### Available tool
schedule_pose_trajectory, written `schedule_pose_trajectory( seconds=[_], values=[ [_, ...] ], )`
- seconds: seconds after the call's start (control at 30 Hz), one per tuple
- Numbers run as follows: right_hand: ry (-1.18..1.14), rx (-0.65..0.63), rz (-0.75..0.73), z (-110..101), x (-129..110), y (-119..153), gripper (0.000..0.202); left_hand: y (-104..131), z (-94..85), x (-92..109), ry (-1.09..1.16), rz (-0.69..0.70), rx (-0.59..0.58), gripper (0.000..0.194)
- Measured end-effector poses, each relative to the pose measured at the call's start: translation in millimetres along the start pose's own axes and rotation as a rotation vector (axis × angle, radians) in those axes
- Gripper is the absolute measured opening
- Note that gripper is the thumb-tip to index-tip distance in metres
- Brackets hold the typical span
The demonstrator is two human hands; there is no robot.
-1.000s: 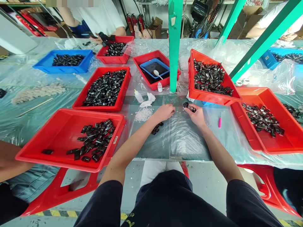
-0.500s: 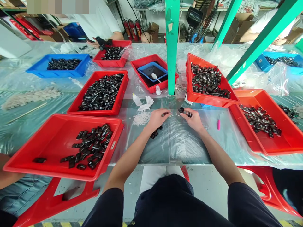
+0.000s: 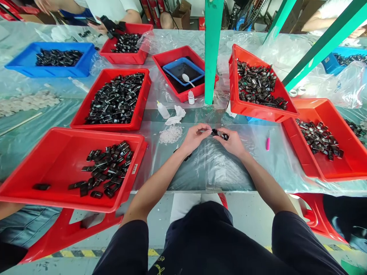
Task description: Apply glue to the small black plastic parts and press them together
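Note:
My right hand [image 3: 231,143] is closed on a small glossy black part [image 3: 224,136], held just above the table. My left hand [image 3: 197,137] has its thumb and fingertips pinched together at the left end of that part; whatever is between them is too small to make out. Beside my left hand lies a pile of small clear pieces [image 3: 171,135]. A few more black parts [image 3: 187,157] are partly hidden under my left forearm.
A red tray of black parts [image 3: 71,152] stands on the left, another red tray [image 3: 341,152] on the right. A green post [image 3: 212,57] rises behind my hands. Nearby are a white squeeze bottle [image 3: 163,110], crumpled tissue [image 3: 176,115] and a pink-handled tool [image 3: 268,143]. Co-workers sit around the table.
My hands have come together, the left fingertips now meeting the black part in my right hand. The camera view has tilted down.

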State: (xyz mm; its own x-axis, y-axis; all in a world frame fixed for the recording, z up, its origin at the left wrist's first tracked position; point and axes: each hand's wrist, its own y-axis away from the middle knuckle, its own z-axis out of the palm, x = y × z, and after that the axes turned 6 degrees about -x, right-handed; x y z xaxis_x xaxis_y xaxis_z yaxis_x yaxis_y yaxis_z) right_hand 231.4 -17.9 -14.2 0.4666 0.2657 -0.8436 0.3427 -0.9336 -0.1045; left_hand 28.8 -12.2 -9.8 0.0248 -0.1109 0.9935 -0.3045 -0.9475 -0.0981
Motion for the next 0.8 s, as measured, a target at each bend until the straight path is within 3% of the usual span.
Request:
schedule_pose_trajectory(
  seconds=[0.3, 0.8],
  values=[
    [0.107, -0.059, -0.056, 1.7, -2.8, 2.8, 0.039, 0.3, 0.0, 4.8, 0.139, -0.162, -0.026, 0.040],
    [0.391, -0.054, -0.062, 3.6, -5.5, 7.9, 0.033, 1.9, 1.6, 6.2, 0.129, -0.222, 0.015, 0.030]
  ],
)
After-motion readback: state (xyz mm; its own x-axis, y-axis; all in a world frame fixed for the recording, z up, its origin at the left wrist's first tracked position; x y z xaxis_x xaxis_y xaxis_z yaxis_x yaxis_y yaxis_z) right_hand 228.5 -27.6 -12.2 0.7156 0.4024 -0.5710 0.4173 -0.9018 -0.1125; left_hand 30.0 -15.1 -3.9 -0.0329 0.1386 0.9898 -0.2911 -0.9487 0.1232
